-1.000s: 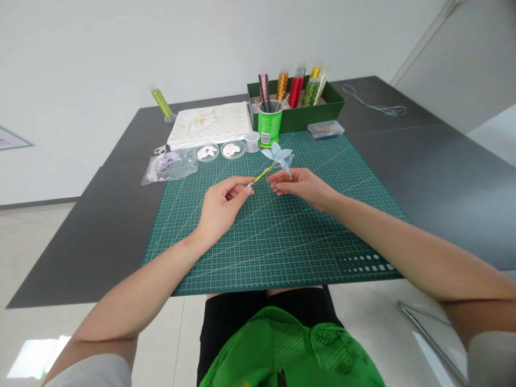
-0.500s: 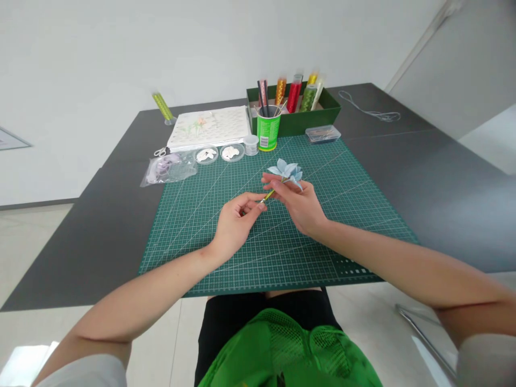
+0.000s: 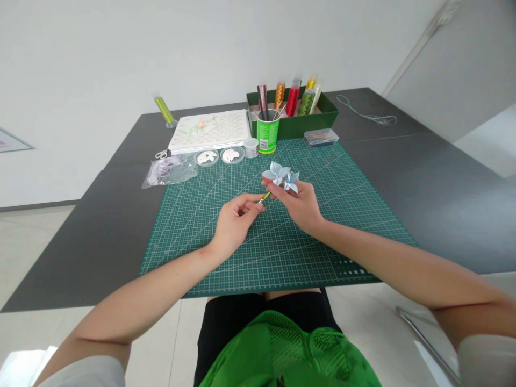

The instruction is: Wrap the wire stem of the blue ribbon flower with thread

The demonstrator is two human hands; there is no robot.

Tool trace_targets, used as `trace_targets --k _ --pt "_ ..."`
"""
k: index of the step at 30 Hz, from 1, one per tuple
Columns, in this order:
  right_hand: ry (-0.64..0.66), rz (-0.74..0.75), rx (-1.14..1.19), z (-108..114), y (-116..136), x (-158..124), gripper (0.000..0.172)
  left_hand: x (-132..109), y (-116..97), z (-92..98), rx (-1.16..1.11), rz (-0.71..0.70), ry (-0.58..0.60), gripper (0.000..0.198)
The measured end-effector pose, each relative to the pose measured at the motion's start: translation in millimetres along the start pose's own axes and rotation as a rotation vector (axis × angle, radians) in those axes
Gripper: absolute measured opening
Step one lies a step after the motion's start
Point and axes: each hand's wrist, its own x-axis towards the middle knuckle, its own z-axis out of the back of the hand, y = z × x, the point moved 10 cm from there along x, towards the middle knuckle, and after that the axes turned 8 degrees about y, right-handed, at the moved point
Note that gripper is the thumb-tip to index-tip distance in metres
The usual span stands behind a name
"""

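Two light blue flowers (image 3: 277,173) with pointed petals sit at the top of a thin yellow-green stem (image 3: 266,196), above the middle of the green cutting mat (image 3: 266,247). My left hand (image 3: 238,219) pinches the lower, silvery end of the stem between thumb and forefinger. Higher up, my right hand (image 3: 299,204) has its thumb and fingers closed on the stem just below the petals. Part of the stem is hidden by the right fingers.
Behind the hands stand a green can (image 3: 267,134) with tools, a dark green box (image 3: 298,126) of coloured spools and a clear case (image 3: 321,136). Further left are petal dishes (image 3: 207,157), a plastic bag (image 3: 169,169), scissors (image 3: 162,154) and a white board (image 3: 209,129).
The blue flowers have turned and tipped a little left, so both blossoms now show their faces. The right thumb has shifted slightly left on the stem; the left hand has hardly moved.
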Motion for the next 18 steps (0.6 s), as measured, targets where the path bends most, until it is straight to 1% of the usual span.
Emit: trace_targets --k 3,6,9,11,13,15,18 --pt "0.009 0.047 -0.054 -0.3 5.2 -0.6 0.017 0.9 -0.1 0.3 -0.017 -0.003 0.001 0.022" --pt "0.022 0.175 -0.234 -0.4 23.1 -2.8 0.014 1.3 0.7 -0.5 -0.009 0.001 0.009 0.02" --pt "0.038 0.348 -0.422 -3.9 43.1 -7.5 0.022 0.7 3.8 -0.2 0.007 0.019 0.0 0.02" --pt "0.042 0.396 -0.471 -4.5 47.0 -8.3 0.026 0.2 4.8 1.0 0.012 0.026 -0.014 0.02" --pt "0.055 0.377 -0.451 -3.4 43.0 -5.3 0.025 0.6 3.1 2.1 0.0 0.02 -0.017 0.018" --pt "0.09 0.333 -0.361 -2.3 35.6 -0.5 0.021 2.7 0.2 3.8 -0.024 0.023 -0.003 0.015" --pt "0.151 0.234 -0.18 0.0 22.3 8.3 0.014 9.7 1.9 11.2 -0.088 0.103 0.025 0.015"
